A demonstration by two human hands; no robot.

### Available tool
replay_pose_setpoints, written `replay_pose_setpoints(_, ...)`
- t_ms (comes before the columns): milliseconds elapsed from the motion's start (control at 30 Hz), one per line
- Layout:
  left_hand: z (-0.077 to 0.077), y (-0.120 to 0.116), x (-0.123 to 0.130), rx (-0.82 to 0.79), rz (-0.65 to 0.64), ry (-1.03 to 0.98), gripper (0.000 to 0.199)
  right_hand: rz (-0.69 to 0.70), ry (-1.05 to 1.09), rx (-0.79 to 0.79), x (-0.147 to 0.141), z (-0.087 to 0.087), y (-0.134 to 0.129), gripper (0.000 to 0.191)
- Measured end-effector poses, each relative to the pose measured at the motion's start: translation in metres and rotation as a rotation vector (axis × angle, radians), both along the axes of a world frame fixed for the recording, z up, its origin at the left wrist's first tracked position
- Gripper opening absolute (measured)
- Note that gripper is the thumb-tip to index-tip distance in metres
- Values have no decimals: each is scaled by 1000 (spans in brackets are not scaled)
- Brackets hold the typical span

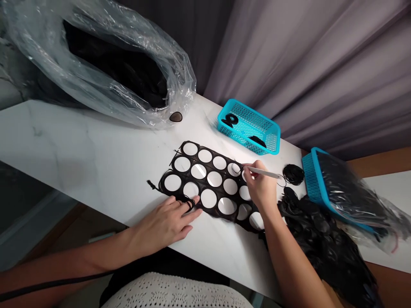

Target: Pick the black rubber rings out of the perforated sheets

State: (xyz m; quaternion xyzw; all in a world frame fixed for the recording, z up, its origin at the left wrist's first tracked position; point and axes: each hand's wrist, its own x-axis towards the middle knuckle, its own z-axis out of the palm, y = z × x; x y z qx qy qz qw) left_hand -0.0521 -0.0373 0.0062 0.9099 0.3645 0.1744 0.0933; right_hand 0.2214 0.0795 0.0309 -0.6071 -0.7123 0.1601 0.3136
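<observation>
While in right grip (263, 190), one stick (268, 173)

A white marbled table (105, 147) carries a clear plastic bag (105, 89) towards the left of its far edge. A blue basket (237, 136) stands farther right along that edge. A black panel with white circles (203, 184) lies by the near edge; coiled black cord (293, 174) and a black heap (327, 229) occupy the right end.

an off-white top (176, 291) is worn, its fabric pierced w/ small holes set in rows. l. hand (169, 220) & r. hand (263, 189) are left bare, as are the forearms (109, 248). a thin blk cord (58, 283) is seen by the l. forearm; cable or strap can't be told.
</observation>
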Motion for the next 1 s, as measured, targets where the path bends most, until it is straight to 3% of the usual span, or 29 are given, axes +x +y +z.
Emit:
replay_pose_setpoints(100,2,-4,-7,21,21,-86,41,189,122,-142,-28,0,-14,16)
replay_pose_setpoints(200,0,-7,-15,103,155,-47,41,405,284,-320,-57,-6,-37,13)
replay_pose_setpoints(333,-4,-11,-20,140,199,76,37,504,347,-437,-73,-17,-57,7)
replay_pose_setpoints(533,-6,-16,-19,174,190,199,36,543,301,-378,-75,-22,-63,8)
replay_pose_setpoints(767,-12,-18,-19,163,199,191,38,555,203,-292,-80,-22,-64,12)
replay_pose_setpoints(1000,-12,-18,-20,137,203,140,35,734,-112,8,-79,-30,-78,17)
